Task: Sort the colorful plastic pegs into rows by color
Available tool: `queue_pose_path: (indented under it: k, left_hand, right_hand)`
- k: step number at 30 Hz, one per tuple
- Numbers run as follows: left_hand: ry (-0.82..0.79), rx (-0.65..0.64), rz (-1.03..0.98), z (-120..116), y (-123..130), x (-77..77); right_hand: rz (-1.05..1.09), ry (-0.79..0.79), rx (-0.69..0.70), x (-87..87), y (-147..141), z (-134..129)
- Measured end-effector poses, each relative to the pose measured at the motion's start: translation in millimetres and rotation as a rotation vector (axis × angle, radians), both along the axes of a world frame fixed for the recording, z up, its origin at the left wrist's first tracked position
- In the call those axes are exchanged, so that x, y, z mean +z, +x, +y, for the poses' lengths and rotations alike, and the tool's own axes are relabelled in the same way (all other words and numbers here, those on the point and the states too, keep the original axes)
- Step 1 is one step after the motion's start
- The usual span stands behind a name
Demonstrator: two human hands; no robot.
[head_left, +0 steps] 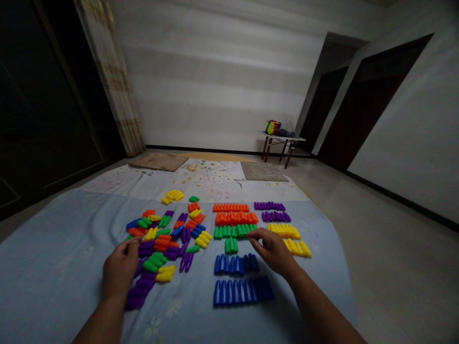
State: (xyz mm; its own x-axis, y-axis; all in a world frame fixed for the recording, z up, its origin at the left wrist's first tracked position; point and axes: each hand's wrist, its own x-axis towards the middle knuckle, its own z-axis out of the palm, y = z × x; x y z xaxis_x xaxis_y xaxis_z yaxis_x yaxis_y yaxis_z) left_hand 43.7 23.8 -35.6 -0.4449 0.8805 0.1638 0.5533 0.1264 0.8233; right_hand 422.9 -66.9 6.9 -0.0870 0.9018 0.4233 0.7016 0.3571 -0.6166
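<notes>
My left hand (121,267) is at the left edge of a mixed heap of bullet-shaped plastic pieces (163,243) in orange, green, purple, yellow and blue. Its fingers are curled together; whatever is between them is hidden. My right hand (271,248) reaches over the sorted rows, thumb and forefinger pinched at the right end of the green row (229,232). I cannot make out whether a piece is in the pinch. A short green group (231,246) lies nearer me, then two blue rows (244,291). Yellow rows (284,231) lie partly behind the right hand.
Orange rows (231,208) and purple rows (269,206) lie farther back. A blue flowered cloth (186,315) covers the table. Two flat boards, one brown (159,161) and one patterned (264,172), rest at its far end. A small folding table (283,137) stands by the wall.
</notes>
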Motion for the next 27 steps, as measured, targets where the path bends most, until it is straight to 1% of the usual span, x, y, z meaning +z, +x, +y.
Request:
queue_pose_path:
  k: [3,5,8,11,13,16,18,20,24,27]
  left_hand:
    - [0.012,0.022,-0.049,2.1,-2.4,-1.4]
    - [0.035,0.034,-0.109,4.5,-3.7,-3.8]
    - [0.098,0.050,-0.264,7.9,-4.5,-6.5]
    - [0.147,0.091,-0.389,8.2,-5.3,-3.3]
    - [0.152,0.116,-0.368,5.7,-5.4,3.6]
    - [0.167,0.109,-0.235,-1.4,-1.4,19.0]
    - [0.199,0.074,-0.152,-7.3,5.5,30.8]
    - [0.239,0.032,-0.109,-13.4,15.3,42.6]
    - [0.279,-0.049,-0.075,-24.2,35.3,65.0]
    - [0.285,-0.087,-0.062,-28.1,41.0,76.8]
  right_hand:
    - [0.057,0.017,-0.136,-15.0,5.8,-7.3]
    - [0.069,0.041,-0.196,-23.9,6.4,-8.1]
    - [0.057,0.082,-0.215,-30.8,5.0,-7.2]
    - [0.043,0.114,-0.198,-32.1,2.8,-7.6]
    - [0.035,0.131,-0.187,-33.3,2.2,-8.4]
    - [0.028,0.143,-0.182,-38.0,4.0,-8.3]
    - [0.030,0.136,-0.185,-41.7,6.2,-7.6]
    - [0.029,0.124,-0.189,-44.3,8.2,-7.1]
    - [0.018,0.113,-0.181,-45.2,9.3,-8.0]
    - [0.023,0.101,-0.170,-43.9,8.9,-9.2]
